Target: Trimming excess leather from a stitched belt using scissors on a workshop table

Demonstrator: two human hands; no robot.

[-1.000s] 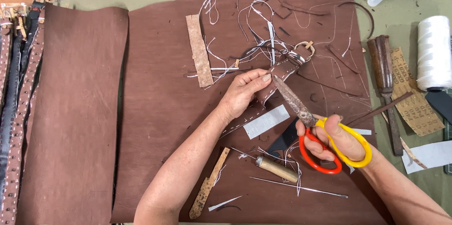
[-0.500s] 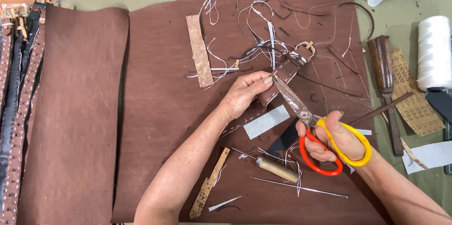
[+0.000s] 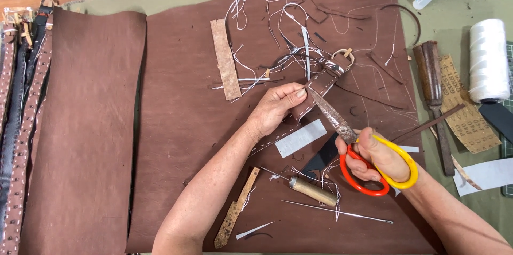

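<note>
Brown leather strap [image 3: 320, 85], stitched with white thread, lies pinched in the left hand [image 3: 278, 111] mid-desk; right hand [image 3: 382, 156] grips closed scissors [image 3: 342, 127] (tip at the stitching), loose threads untrimmed.

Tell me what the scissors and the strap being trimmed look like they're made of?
Scissors: dull, speckled blades, seemingly tarnished metal; glossy orange and yellow handles, likely plastic, in the right hand. Strap: matte brown with pale stitching along its edge, probably leather like the sheet beneath; the left hand pinches it.
</note>
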